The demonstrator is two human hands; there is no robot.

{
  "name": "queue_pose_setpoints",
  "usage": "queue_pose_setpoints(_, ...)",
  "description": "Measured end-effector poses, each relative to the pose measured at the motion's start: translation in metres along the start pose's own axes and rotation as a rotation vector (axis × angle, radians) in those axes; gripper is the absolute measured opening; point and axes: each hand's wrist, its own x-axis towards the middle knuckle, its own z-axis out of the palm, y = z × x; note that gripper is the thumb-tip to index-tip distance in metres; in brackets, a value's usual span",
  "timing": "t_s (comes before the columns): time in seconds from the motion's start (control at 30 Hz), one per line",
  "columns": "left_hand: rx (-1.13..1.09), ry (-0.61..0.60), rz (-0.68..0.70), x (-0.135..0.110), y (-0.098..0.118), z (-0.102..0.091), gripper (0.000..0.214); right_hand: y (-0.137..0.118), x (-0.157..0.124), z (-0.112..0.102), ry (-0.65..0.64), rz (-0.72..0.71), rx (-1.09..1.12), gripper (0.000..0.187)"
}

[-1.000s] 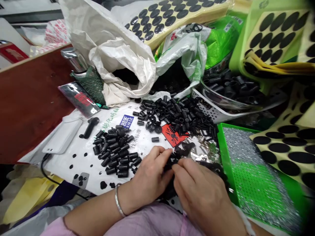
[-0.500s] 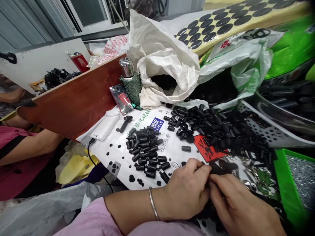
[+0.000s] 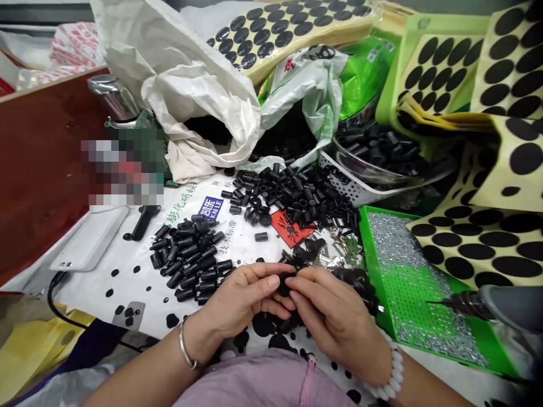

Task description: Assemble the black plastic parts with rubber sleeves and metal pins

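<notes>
My left hand (image 3: 250, 294) and my right hand (image 3: 335, 316) meet low in the middle of the head view. Between their fingertips they pinch a small round black part (image 3: 283, 284), partly hidden by the fingers. Left of my hands lies a pile of black cylindrical plastic pieces (image 3: 190, 254). Beyond them spreads a larger heap of black caps and tubes (image 3: 297, 186). Small metal clips (image 3: 333, 246) lie just past my right hand, beside a red square (image 3: 292, 229) with a black figure. Flat black discs (image 3: 263, 323) are scattered beneath my hands.
A green tray (image 3: 373, 271) of small metal screws sits at the right, with a screwdriver-like tool (image 3: 487, 302) reaching over it. Sheets of black round stickers (image 3: 470, 249) stand behind. At the back are a white sack (image 3: 203, 102) and a basket (image 3: 348, 183). A white power bank (image 3: 91, 240) lies left.
The view has swung to the right, bringing the sticker sheets, whole screw tray and tool into sight. My hands remain together, and the round black part now shows between the fingertips.
</notes>
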Motion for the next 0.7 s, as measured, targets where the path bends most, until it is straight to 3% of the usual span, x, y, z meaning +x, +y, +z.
queue_pose_setpoints(0.23,0.019,-0.023,-0.014,0.0,-0.004,0.007,0.033,-0.001,-0.012,-0.008,-0.031,0.224,0.251,0.019)
queue_pose_setpoints(0.7,0.211,-0.064,0.15,0.0,-0.016,0.009,0.033,-0.003,-0.022,0.002,0.07,0.385,0.193,0.007)
